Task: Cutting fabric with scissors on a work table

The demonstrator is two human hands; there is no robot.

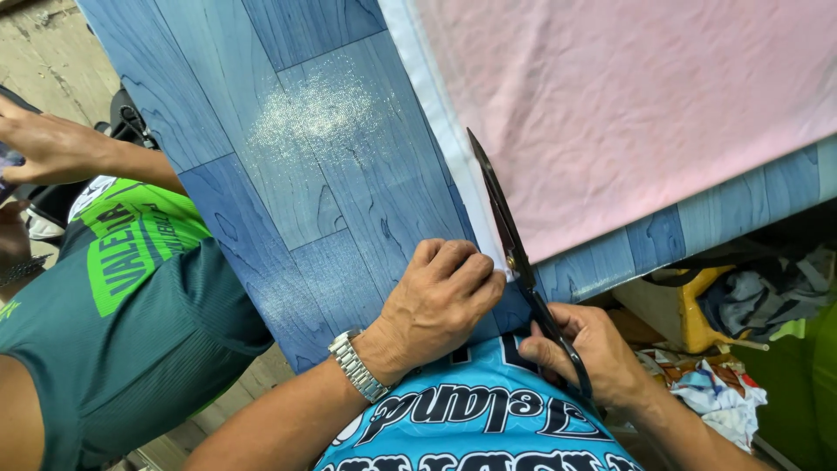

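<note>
My right hand [586, 351] grips the handles of long black scissors [508, 228], whose blades lie along the white edge strip of a pink cloth [636, 105]. My left hand [440, 295], with a metal watch on the wrist, presses fingers down on the white edge beside the blades. The cloth lies flat on a blue wood-pattern table [296, 148].
Another person in a dark green shirt [131, 323] stands at the left, one hand [48, 148] raised. Under the table at right sit a yellow container [697, 318], cloth scraps [724, 397] and something green [806, 384].
</note>
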